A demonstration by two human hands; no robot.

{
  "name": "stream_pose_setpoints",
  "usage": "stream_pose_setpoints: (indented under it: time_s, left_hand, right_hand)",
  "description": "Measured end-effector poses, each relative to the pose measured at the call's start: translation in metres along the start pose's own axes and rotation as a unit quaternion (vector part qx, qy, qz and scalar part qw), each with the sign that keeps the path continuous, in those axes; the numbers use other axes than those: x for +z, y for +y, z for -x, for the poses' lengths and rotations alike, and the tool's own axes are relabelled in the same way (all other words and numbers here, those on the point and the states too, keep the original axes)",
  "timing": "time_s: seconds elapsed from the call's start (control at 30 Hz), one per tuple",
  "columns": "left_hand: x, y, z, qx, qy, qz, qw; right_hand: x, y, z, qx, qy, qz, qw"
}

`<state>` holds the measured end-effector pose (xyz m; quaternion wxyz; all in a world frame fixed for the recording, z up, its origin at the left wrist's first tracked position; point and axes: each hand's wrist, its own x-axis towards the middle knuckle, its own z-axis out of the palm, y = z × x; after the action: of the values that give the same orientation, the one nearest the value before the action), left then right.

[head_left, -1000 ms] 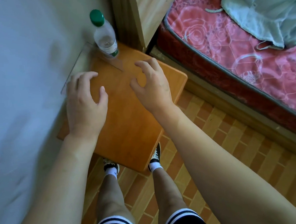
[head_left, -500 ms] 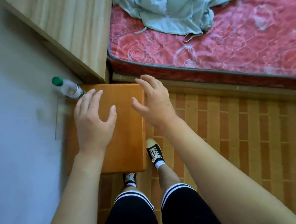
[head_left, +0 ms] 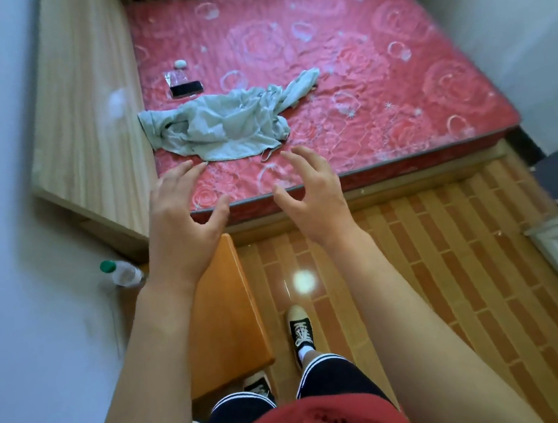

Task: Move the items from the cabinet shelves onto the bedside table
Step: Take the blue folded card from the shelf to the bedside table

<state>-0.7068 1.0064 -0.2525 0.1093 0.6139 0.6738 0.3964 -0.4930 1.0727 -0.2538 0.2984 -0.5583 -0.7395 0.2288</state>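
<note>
Legs: we see black shorts with white stripes and a black sneaker (head_left: pixel 301 332) planted on the brick-patterned floor (head_left: pixel 448 262), with a red shirt hem at the bottom edge.
Bedside table: the orange wooden bedside table (head_left: pixel 223 320) stands at our left, against the wall (head_left: pixel 22 307), partly hidden by our left forearm.
Bottle: a clear water bottle (head_left: pixel 122 274) with a green cap stands at the table's far left corner, close to the wall; its base is blurred.
Left hand: our left hand (head_left: pixel 183 228) hangs in the air above the table's far end, fingers spread and straight, holding nothing.
Right hand: our right hand (head_left: pixel 313 194) hovers over the floor near the bed edge, fingers apart and lightly bent, holding nothing.
Bed: a red rose-patterned mattress (head_left: pixel 377 80) lies beyond the hands, beside a pale wooden headboard (head_left: pixel 88 110).
On the mattress: a crumpled pale green garment (head_left: pixel 223 124), and farther off a dark phone (head_left: pixel 186 89) touching a small clear packet we cannot identify.
</note>
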Motion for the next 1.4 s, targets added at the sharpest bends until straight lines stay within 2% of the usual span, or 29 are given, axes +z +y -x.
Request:
stream_pose_setpoints:
  time_s: [0.3, 0.53, 1.13, 1.4]
  left_hand:
    - [-0.001, 0.122, -0.043, 0.125, -0.026, 0.067, 0.990]
    - [0.030, 0.224, -0.050, 0.220, -0.043, 0.102, 0.969]
    - [0.160, 0.528, -0.001, 0.359, -0.070, 0.163, 0.916]
    - [0.214, 0.637, 0.030, 0.396, -0.069, 0.211, 0.891]
  right_hand:
    - [-0.149, -0.007, 0.034, 0.034, 0.133, 0.042, 0.990]
    - [-0.251, 0.021, 0.071, 0.052, 0.237, 0.067, 0.968]
    - [-0.521, 0.154, 0.187, 0.091, 0.379, 0.119, 0.913]
    - [-0.606, 0.213, 0.232, 0.104, 0.410, 0.124, 0.897]
